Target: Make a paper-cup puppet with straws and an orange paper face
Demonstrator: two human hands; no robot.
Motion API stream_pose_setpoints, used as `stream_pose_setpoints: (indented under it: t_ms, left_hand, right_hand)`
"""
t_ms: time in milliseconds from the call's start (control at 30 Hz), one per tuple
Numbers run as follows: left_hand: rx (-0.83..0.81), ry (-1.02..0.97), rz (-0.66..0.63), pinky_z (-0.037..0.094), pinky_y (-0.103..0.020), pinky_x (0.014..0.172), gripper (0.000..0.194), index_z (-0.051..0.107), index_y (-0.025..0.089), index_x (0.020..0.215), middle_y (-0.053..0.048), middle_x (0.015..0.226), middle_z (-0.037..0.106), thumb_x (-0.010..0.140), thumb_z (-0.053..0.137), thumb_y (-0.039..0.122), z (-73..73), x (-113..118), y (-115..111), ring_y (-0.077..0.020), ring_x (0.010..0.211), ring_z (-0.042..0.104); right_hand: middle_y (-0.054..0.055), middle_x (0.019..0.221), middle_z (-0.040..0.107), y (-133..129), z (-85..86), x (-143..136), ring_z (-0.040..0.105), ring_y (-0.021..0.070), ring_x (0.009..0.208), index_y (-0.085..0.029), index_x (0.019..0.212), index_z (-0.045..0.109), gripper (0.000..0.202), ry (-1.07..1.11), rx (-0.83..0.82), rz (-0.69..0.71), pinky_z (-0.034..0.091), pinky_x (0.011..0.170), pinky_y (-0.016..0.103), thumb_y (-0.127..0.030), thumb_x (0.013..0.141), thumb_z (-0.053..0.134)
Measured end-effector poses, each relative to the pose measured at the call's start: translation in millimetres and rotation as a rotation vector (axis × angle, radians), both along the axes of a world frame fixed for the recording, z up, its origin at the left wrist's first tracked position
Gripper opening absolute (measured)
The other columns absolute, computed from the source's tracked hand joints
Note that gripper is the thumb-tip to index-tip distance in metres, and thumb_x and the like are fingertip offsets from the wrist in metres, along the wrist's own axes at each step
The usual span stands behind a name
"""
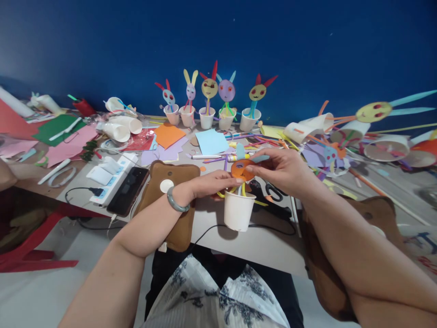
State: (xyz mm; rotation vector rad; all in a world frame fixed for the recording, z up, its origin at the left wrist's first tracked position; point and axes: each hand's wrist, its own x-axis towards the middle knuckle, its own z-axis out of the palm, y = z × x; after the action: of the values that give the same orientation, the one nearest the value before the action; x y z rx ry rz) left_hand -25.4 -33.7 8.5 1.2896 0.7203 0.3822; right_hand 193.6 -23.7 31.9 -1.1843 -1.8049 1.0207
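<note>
In front of me a white paper cup [239, 212] stands upright near the table's front edge. Yellow and pale pipe cleaners [243, 189] rise out of it below an orange paper face [241, 168] with drawn features and light blue ears [240, 151]. My left hand [215, 182] pinches the face's lower left edge, its wrist wearing a grey-green bangle [177, 200]. From the other side my right hand [278, 168] holds the face's right edge by the right ear, fingers closed. Black-handled scissors [273, 192] lie just behind the cup, partly hidden.
Several finished cup figures [206, 117] line the blue wall. Orange paper [169, 135], light blue paper [211, 141], and pens litter the table. At left are a power strip [114, 177], a phone [128, 190] and a brown cushion [164, 182]. Another person's arm [27, 171] shows at far left.
</note>
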Motion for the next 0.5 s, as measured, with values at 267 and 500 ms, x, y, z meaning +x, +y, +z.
stream_pose_setpoints:
  t_ms: [267,500]
  left_hand:
    - [0.020,-0.003,0.058,0.028,-0.022,0.043,0.059,0.048,0.019,0.068,0.008,0.058,0.036,0.075,0.073,0.072,-0.5,-0.4,-0.5,-0.0044,0.045,0.034]
    - [0.013,0.045,0.165,0.027,-0.021,0.044,0.062,0.048,0.019,0.065,0.008,0.058,0.034,0.067,0.077,0.073,3.7,1.7,-1.9,-0.0054,0.050,0.033]
  right_hand:
    - [0.001,0.073,0.068,1.5,3.8,-4.0,0.060,0.0156,0.064,-0.023,0.078,0.074,0.032,-0.028,0.052,-0.004,0.047,0.058,0.030,-0.055,0.076,0.081]
    - [-0.003,0.058,0.057,6.0,5.2,-3.1,0.049,0.0112,0.053,-0.022,0.070,0.066,0.046,-0.066,-0.143,0.051,0.036,0.049,0.027,-0.063,0.066,0.085]
